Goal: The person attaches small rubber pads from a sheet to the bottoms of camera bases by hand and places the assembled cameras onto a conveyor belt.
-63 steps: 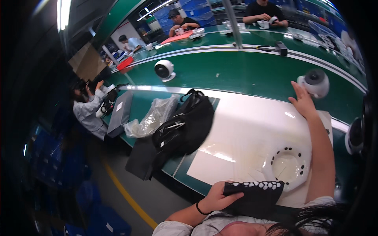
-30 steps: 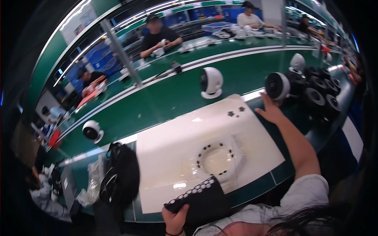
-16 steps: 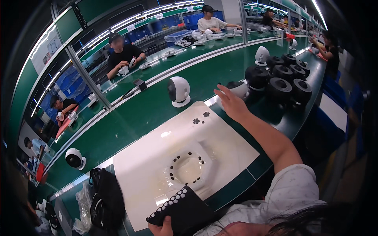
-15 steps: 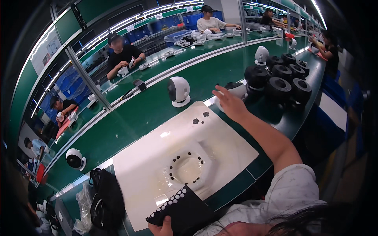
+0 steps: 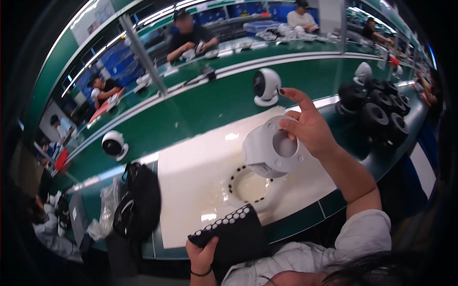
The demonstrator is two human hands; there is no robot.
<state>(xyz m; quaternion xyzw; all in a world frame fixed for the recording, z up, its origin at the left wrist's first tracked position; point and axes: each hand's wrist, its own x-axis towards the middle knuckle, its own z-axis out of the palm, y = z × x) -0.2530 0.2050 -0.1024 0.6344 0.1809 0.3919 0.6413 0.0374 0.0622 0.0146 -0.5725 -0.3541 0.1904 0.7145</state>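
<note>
My left hand [image 5: 202,255] grips a black sheet [image 5: 238,238] whose upper edge shows rows of white round spots. In my right hand [image 5: 310,126] is a white camera [image 5: 260,150], its flat round base tipped upward, with a central hollow and small round recesses. The thumb reaches over the base's rim, while the index finger is stretched away with a small black round pad [image 5: 281,91] at its tip. Below the camera, a white ring-shaped holder [image 5: 267,205] dotted with black pads around its rim rests on the pale mat [image 5: 183,190].
Two white cameras with black fronts stand on the green bench, one behind the mat [image 5: 268,86] and one at left [image 5: 114,145]. Several black round units [image 5: 377,112] cluster at right. A black bag [image 5: 138,205] and clear plastic [image 5: 107,209] lie left. Other people work beyond the bench.
My right hand has come back toward me from beside the black units, bringing the white camera over the mat. The left hand still grips the black sheet. The whole view has shifted.
</note>
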